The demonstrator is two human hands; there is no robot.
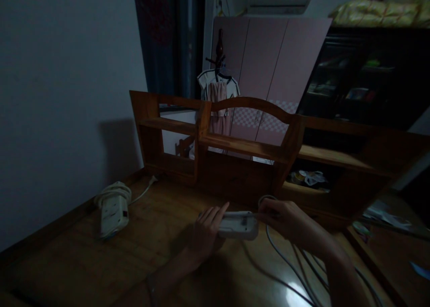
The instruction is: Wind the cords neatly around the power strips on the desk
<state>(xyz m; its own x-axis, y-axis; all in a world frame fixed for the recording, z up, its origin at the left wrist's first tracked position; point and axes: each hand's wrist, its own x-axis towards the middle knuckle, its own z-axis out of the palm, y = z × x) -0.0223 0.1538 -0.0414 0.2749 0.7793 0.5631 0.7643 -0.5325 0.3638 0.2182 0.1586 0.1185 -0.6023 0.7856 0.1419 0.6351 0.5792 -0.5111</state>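
Note:
My left hand (207, 228) is wrapped round one end of a white power strip (238, 226), holding it just above the wooden surface. At the strip's other end, my right hand (280, 215) pinches the grey cable (271, 237) close to where it meets the strip. From there the cable loops up behind my fingers and runs down to the right in loose coils. My fingertips hide the exact spot where cable and strip join.
A second white power strip (114, 213), its cord wound over it, lies at the left by the wall. Behind my hands stands a wooden shelf unit (240, 141) with several compartments. Papers (386, 215) lie at the right. The room is dim.

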